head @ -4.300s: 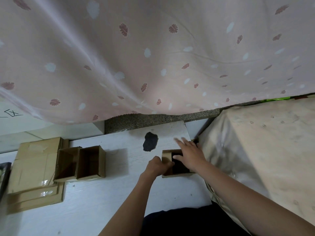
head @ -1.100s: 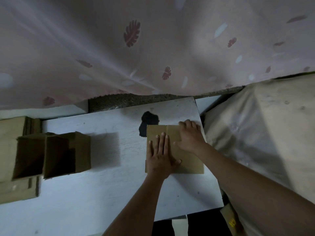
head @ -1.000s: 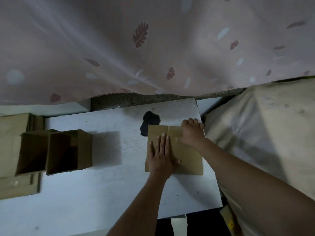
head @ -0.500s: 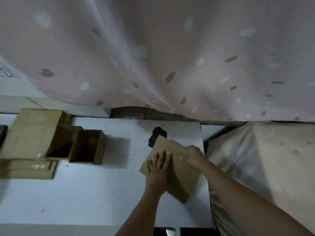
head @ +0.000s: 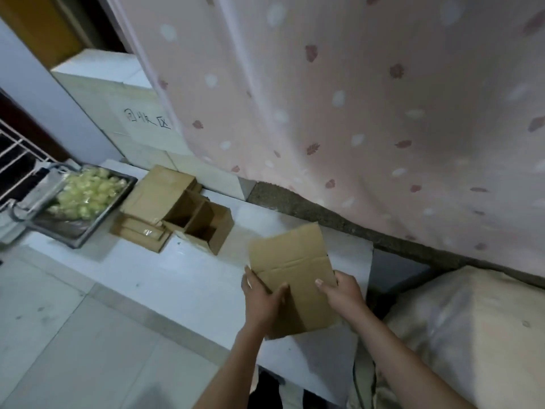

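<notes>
Head view: flattened cardboard box (head: 295,276) held tilted over the right end of the counter (head: 177,278), pinched at its left edge by the left grip (head: 259,302), at its right by the right grip (head: 343,293), 2 open cartons (head: 200,224) well apart leftward.

The flattened cardboard box (head: 292,261) is plain brown corrugated board, collapsed into one flat panel; a fold crease runs across it, parting the far flaps from the body; it is held clear of the white table (head: 177,276), tilted, flap end away from the person; the left hand (head: 261,302) grips its lower left edge and the right hand (head: 343,293) its right edge, thumbs on the upper face.
</notes>
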Available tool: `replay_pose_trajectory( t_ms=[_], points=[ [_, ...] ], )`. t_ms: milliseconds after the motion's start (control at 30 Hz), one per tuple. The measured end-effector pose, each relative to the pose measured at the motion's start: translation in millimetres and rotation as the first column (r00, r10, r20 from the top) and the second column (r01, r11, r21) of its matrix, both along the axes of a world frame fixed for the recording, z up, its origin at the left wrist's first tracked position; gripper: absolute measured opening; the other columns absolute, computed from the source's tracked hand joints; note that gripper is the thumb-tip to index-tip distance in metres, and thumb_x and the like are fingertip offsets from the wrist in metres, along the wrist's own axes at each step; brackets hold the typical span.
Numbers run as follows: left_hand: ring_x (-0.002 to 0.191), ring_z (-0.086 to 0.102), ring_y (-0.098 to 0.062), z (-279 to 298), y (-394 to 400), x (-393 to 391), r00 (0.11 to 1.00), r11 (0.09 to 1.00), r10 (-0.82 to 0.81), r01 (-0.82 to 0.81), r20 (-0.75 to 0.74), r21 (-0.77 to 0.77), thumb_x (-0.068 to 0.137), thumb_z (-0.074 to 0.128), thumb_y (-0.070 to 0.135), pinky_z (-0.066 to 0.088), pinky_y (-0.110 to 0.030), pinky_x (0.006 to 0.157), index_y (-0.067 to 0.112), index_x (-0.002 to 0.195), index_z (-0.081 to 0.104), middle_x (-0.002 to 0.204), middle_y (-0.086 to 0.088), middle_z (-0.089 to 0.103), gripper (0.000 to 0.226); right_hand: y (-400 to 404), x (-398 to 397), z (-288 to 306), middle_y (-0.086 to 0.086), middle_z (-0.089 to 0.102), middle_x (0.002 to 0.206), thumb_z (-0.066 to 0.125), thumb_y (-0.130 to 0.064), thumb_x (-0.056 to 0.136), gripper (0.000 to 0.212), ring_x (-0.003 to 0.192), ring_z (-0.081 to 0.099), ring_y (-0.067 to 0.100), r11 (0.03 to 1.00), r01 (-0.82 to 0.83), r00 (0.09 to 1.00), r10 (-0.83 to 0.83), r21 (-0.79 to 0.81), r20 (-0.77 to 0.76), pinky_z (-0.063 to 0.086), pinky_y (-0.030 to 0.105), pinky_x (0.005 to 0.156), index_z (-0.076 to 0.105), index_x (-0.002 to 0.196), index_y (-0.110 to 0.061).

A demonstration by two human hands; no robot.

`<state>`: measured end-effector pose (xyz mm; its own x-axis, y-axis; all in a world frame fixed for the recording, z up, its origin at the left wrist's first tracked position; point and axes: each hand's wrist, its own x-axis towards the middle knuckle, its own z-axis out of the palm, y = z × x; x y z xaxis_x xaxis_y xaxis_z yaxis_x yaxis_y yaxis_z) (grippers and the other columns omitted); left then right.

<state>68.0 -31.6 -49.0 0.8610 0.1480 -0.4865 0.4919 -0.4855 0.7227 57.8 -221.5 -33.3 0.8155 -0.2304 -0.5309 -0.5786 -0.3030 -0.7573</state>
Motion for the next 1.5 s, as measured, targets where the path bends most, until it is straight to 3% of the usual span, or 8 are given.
replay_pose_trajectory(
  t_ms=[100, 200, 367, 667, 967, 1067, 1333, 1500],
  points=[
    [0.13, 0.05, -0.032, 19, 13, -20, 0.99, 0.986, 0.139, -0.141, -0.03, -0.092, 0.084, 0.076, 0.049, 0.045, -0.048, 0.106, 0.024, 0.156, 0.013, 0.148, -0.003, 0.046, 0.099, 11, -14, 11, -0.009, 0.066, 0.1, 0.065, -0.036, 0.094, 0.013, 0.089, 0.061, 0.009, 0.999, -0.012, 0.999, 0.011, 0.033, 0.03, 0.045, 0.023, 0.06, 0.064, 0.105, -0.029],
    [0.121, 0.056, -0.026, 37, 28, -43, 0.968, 0.966, 0.252, -0.251, 0.016, -0.059, 0.082, 0.078, 0.046, 0.049, -0.046, 0.102, 0.023, 0.144, 0.041, 0.136, 0.0, 0.057, 0.076, 26, -28, 18, -0.012, 0.067, 0.096, 0.066, -0.035, 0.094, 0.005, 0.087, 0.062, 0.008, 0.995, -0.021, 0.999, 0.016, 0.096, 0.049, 0.046, 0.023, 0.059, 0.063, 0.094, -0.031],
    [0.102, 0.065, -0.021, 59, 54, -72, 0.91, 0.906, 0.414, -0.409, 0.02, -0.109, 0.087, 0.074, 0.039, 0.054, -0.045, 0.094, 0.019, 0.123, 0.061, 0.117, 0.0, 0.07, 0.043, 52, -40, 28, -0.01, 0.07, 0.09, 0.067, -0.031, 0.093, 0.008, 0.083, 0.065, 0.01, 0.991, -0.023, 0.996, 0.012, 0.128, 0.087, 0.049, 0.024, 0.059, 0.068, 0.09, -0.024],
    [0.093, 0.068, -0.012, 67, 99, -108, 0.767, 0.768, 0.631, -0.598, 0.112, -0.23, 0.09, 0.071, 0.033, 0.057, -0.043, 0.087, 0.034, 0.105, 0.062, 0.101, 0.011, 0.071, 0.018, 119, -39, 39, -0.008, 0.071, 0.086, 0.066, -0.024, 0.093, 0.007, 0.081, 0.067, 0.012, 0.983, -0.121, 0.985, 0.102, 0.137, 0.138, 0.051, 0.027, 0.064, 0.066, 0.089, -0.019],
    [0.095, 0.066, -0.014, 83, 193, -106, 0.723, 0.72, 0.683, -0.644, 0.102, -0.258, 0.091, 0.071, 0.034, 0.056, -0.042, 0.088, 0.023, 0.119, 0.063, 0.104, 0.009, 0.07, 0.031, 218, -33, 61, -0.006, 0.072, 0.092, 0.063, -0.025, 0.095, 0.004, 0.086, 0.068, 0.015, 0.976, -0.138, 0.982, 0.113, 0.166, 0.151, 0.056, 0.034, 0.075, 0.066, 0.095, -0.023],
    [0.092, 0.065, -0.01, 86, 238, -95, 0.709, 0.711, 0.694, -0.647, 0.125, -0.275, 0.09, 0.072, 0.031, 0.054, -0.036, 0.081, 0.019, 0.117, 0.064, 0.101, 0.009, 0.07, 0.031, 263, -25, 68, -0.007, 0.07, 0.098, 0.062, -0.028, 0.096, 0.006, 0.091, 0.067, 0.016, 0.977, -0.14, 0.981, 0.115, 0.161, 0.158, 0.057, 0.039, 0.081, 0.065, 0.1, -0.025],
    [0.088, 0.064, -0.01, 90, 372, -67, 0.719, 0.712, 0.687, -0.637, 0.106, -0.296, 0.089, 0.073, 0.034, 0.051, -0.03, 0.069, 0.017, 0.11, 0.062, 0.097, 0.007, 0.068, 0.029, 394, -5, 81, -0.007, 0.066, 0.099, 0.063, -0.03, 0.096, 0.003, 0.089, 0.063, 0.013, 0.983, -0.154, 0.966, 0.13, 0.098, 0.222, 0.05, 0.029, 0.065, 0.061, 0.098, -0.029],
    [0.093, 0.066, -0.018, 86, 429, -53, 0.742, 0.718, 0.667, -0.616, 0.069, -0.324, 0.089, 0.071, 0.036, 0.057, -0.046, 0.087, 0.02, 0.114, 0.061, 0.101, 0.004, 0.069, 0.032, 448, 4, 91, -0.009, 0.065, 0.1, 0.063, -0.035, 0.097, 0.009, 0.089, 0.061, 0.011, 0.987, -0.154, 0.961, 0.14, 0.04, 0.237, 0.048, 0.024, 0.06, 0.059, 0.103, -0.03]
  ],
)
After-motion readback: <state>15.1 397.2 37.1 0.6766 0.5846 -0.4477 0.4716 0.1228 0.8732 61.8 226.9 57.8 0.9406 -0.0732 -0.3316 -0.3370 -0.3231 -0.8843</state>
